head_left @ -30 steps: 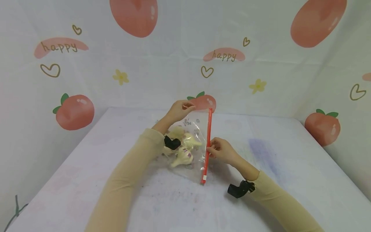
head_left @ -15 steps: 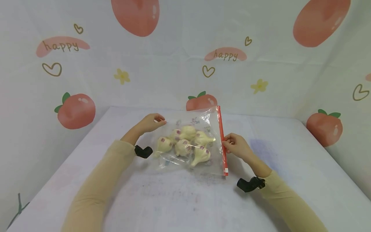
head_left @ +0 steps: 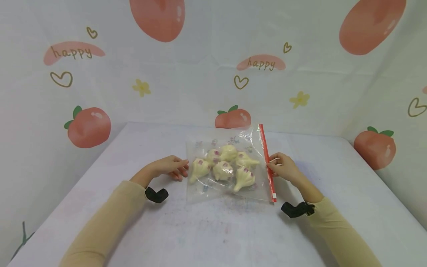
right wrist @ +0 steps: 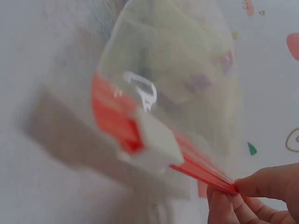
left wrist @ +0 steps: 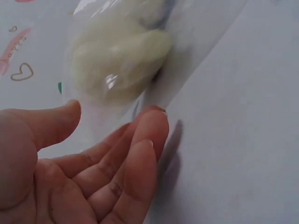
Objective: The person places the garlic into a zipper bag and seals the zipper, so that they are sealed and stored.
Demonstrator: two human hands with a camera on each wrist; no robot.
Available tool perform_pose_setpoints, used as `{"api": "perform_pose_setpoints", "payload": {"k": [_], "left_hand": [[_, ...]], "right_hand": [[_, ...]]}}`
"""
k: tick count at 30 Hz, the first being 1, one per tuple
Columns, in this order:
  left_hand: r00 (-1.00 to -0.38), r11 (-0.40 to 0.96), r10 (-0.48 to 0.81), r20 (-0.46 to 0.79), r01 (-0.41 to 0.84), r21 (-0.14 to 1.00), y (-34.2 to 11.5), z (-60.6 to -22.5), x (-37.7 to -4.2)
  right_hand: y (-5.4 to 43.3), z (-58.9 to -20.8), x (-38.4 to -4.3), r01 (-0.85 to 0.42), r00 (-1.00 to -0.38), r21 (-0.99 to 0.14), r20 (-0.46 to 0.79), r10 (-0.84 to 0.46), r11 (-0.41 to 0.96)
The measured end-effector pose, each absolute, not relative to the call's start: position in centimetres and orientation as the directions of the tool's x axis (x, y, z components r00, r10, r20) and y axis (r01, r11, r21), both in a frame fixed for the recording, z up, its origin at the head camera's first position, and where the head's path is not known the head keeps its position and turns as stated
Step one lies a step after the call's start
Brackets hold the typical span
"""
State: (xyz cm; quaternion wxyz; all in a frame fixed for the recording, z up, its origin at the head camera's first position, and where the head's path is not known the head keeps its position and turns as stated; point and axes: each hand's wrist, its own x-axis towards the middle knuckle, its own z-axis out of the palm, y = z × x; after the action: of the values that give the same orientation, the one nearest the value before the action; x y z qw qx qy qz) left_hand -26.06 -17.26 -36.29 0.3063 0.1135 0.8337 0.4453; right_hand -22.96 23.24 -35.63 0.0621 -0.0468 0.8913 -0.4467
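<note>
A clear zip bag (head_left: 213, 193) with a red zip strip (head_left: 265, 155) lies in the middle of the head view. Several garlic bulbs (head_left: 222, 170) with purple patches show through its plastic. My right hand (head_left: 286, 168) pinches the strip between thumb and fingers at the bag's right side. In the right wrist view, a white slider (right wrist: 159, 142) sits near the strip's end. At the opposite edge, my left hand (head_left: 168, 167) has its thumb and fingers apart, fingertips beside the plastic. From the left wrist view I cannot tell whether they touch it.
The bag is on a white-covered table (head_left: 207, 237) with faint stains. Behind it hangs a white cloth backdrop (head_left: 186, 100) printed with red fruit, hearts and flowers. A black wrist mount (head_left: 156, 194) is on the left wrist, another black mount (head_left: 297, 210) on the right.
My left hand has come down from the bag's top to its left edge. The bag has shifted right and lies flatter, its bulbs spread out; my right hand moved right with the strip.
</note>
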Motion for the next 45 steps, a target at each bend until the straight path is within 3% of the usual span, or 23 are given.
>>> {"api": "perform_pose_setpoints", "payload": {"k": [7,17,22,45], "left_hand": [[-0.818,0.496,0.449,-0.359,-0.106,0.862,-16.4,-37.3,-25.3],[-0.886,0.445,0.356,-0.297,-0.119,0.888,-15.5,-37.4,-24.8],[-0.894,0.399,0.372,-0.25,-0.09,0.913,-15.7,-37.1,-24.6],[-0.939,0.543,0.275,-0.207,-0.026,0.839,-15.7,-36.3,-25.5]], "right_hand": [[24.0,-35.7,-23.2,0.002,-0.978,-0.822,-0.121,-0.171,0.57],[24.0,-35.6,-23.2,-0.059,-0.949,-0.842,-0.119,-0.29,0.537],[24.3,-35.5,-23.1,-0.08,-0.939,-0.847,-0.112,-0.324,0.525],[25.4,-35.8,-22.9,-0.087,-0.916,-0.876,-0.118,-0.385,0.475]]}}
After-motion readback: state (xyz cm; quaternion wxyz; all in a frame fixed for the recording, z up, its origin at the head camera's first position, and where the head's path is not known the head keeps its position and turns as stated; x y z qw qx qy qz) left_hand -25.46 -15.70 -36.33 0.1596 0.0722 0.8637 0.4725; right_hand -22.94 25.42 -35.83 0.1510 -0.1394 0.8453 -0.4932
